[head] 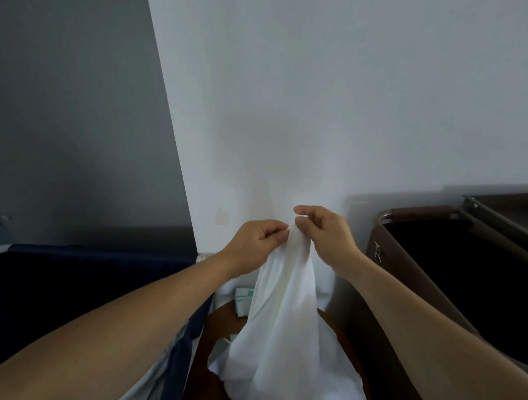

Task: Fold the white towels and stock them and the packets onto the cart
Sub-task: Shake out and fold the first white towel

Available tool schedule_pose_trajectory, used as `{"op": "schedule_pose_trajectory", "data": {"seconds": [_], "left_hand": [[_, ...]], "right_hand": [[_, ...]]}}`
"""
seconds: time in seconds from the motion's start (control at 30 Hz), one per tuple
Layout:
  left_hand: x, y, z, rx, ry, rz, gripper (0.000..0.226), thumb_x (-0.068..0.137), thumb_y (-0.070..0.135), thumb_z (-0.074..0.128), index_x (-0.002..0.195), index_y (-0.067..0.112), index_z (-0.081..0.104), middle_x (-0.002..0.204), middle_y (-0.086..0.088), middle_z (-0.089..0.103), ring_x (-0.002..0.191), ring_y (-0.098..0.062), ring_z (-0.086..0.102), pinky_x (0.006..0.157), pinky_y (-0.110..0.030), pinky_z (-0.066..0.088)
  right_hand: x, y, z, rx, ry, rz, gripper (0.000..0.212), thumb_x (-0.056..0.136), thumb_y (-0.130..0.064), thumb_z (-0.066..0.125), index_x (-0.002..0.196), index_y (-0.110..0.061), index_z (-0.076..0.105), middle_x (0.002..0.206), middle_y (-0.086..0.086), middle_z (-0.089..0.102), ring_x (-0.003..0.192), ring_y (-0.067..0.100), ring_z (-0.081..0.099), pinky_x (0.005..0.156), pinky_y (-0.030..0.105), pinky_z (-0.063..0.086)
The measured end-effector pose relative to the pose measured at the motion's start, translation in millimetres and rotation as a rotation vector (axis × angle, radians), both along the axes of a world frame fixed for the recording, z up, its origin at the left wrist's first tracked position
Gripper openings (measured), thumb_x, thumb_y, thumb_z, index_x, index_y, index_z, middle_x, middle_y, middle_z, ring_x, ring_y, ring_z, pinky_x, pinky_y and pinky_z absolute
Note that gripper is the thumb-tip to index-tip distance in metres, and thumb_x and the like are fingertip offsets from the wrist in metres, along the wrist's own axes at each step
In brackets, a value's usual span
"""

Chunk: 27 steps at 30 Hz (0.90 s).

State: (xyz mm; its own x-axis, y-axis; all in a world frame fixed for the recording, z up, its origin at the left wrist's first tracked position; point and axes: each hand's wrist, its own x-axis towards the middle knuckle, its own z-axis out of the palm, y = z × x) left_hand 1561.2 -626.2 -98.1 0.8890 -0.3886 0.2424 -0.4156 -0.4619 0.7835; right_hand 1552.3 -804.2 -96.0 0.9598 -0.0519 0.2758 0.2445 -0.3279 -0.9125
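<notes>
A white towel (282,330) hangs in front of me, bunched at its top edge. My left hand (256,246) pinches that top edge from the left, and my right hand (326,236) pinches it from the right, the two hands almost touching. The cloth drapes down over a round brown table (201,374). Small pale green packets (243,298) lie on that table behind the towel, partly hidden by it.
A dark blue fabric bin (87,288) stands to the left. On the right is a brown-framed cart (419,271) with a deep black fabric well. A white wall rises straight ahead, with a grey wall to its left.
</notes>
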Motion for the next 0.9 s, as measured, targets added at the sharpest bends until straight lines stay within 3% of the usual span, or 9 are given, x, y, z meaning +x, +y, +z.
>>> {"op": "schedule_pose_trajectory", "data": {"seconds": [0.1, 0.2, 0.33, 0.47, 0.63, 0.77, 0.9], "left_hand": [[-5, -2, -2, -0.026, 0.001, 0.039, 0.036, 0.099, 0.038, 0.05, 0.103, 0.01, 0.073, 0.095, -0.008, 0.071, 0.09, -0.025, 0.064, 0.088, -0.046, 0.054], [-5, -3, -2, 0.049, 0.018, 0.039, 0.043, 0.093, 0.047, 0.056, 0.099, 0.008, 0.071, 0.093, -0.012, 0.07, 0.086, -0.028, 0.065, 0.083, -0.048, 0.055], [-4, -3, 0, 0.119, -0.042, 0.069, 0.024, 0.094, 0.034, 0.061, 0.11, 0.016, 0.064, 0.1, 0.0, 0.069, 0.09, -0.018, 0.065, 0.085, -0.038, 0.057], [-8, -9, 15, -0.034, -0.094, 0.11, 0.015, 0.1, 0.029, 0.053, 0.115, 0.027, 0.052, 0.1, 0.007, 0.067, 0.087, -0.011, 0.064, 0.075, -0.022, 0.053], [-13, -10, 40, -0.187, -0.086, 0.084, 0.016, 0.103, 0.026, 0.048, 0.118, 0.03, 0.045, 0.103, 0.003, 0.068, 0.077, -0.01, 0.064, 0.063, -0.021, 0.053], [-21, -12, 45, -0.248, -0.186, 0.042, 0.019, 0.103, 0.027, 0.048, 0.12, 0.031, 0.04, 0.103, 0.007, 0.065, 0.081, -0.01, 0.063, 0.069, -0.029, 0.055], [-18, -10, 45, -0.344, -0.229, 0.126, 0.024, 0.099, 0.024, 0.057, 0.12, 0.026, 0.045, 0.1, 0.008, 0.063, 0.081, -0.008, 0.062, 0.072, -0.029, 0.056]], "right_hand": [[2, -3, 5, -0.184, 0.039, 0.073, 0.028, 0.101, -0.022, 0.057, 0.126, -0.016, 0.066, 0.11, -0.011, 0.067, 0.097, -0.003, 0.06, 0.079, 0.002, 0.04], [2, -3, 7, -0.275, 0.093, 0.109, 0.023, 0.102, -0.022, 0.054, 0.117, -0.015, 0.068, 0.102, -0.013, 0.065, 0.09, -0.001, 0.059, 0.073, 0.005, 0.042], [0, 3, 11, -0.21, 0.029, 0.038, 0.013, 0.103, -0.02, 0.05, 0.108, -0.018, 0.062, 0.095, -0.015, 0.06, 0.088, 0.002, 0.057, 0.072, 0.01, 0.043], [-1, 9, 38, -0.093, -0.129, -0.056, 0.014, 0.103, -0.019, 0.05, 0.111, -0.018, 0.062, 0.097, -0.019, 0.06, 0.085, -0.006, 0.056, 0.07, 0.004, 0.04], [-1, 10, 104, 0.011, -0.315, -0.122, 0.014, 0.101, -0.018, 0.052, 0.107, -0.02, 0.064, 0.094, -0.019, 0.062, 0.071, -0.016, 0.054, 0.065, 0.004, 0.04], [-1, 11, 145, 0.047, -0.436, -0.168, 0.016, 0.101, -0.015, 0.052, 0.109, -0.017, 0.066, 0.086, -0.018, 0.06, 0.063, -0.014, 0.052, 0.061, 0.005, 0.038], [3, 10, 156, 0.007, -0.434, -0.177, 0.018, 0.1, -0.015, 0.052, 0.111, -0.016, 0.067, 0.09, -0.019, 0.061, 0.067, -0.017, 0.052, 0.065, 0.002, 0.039]]}}
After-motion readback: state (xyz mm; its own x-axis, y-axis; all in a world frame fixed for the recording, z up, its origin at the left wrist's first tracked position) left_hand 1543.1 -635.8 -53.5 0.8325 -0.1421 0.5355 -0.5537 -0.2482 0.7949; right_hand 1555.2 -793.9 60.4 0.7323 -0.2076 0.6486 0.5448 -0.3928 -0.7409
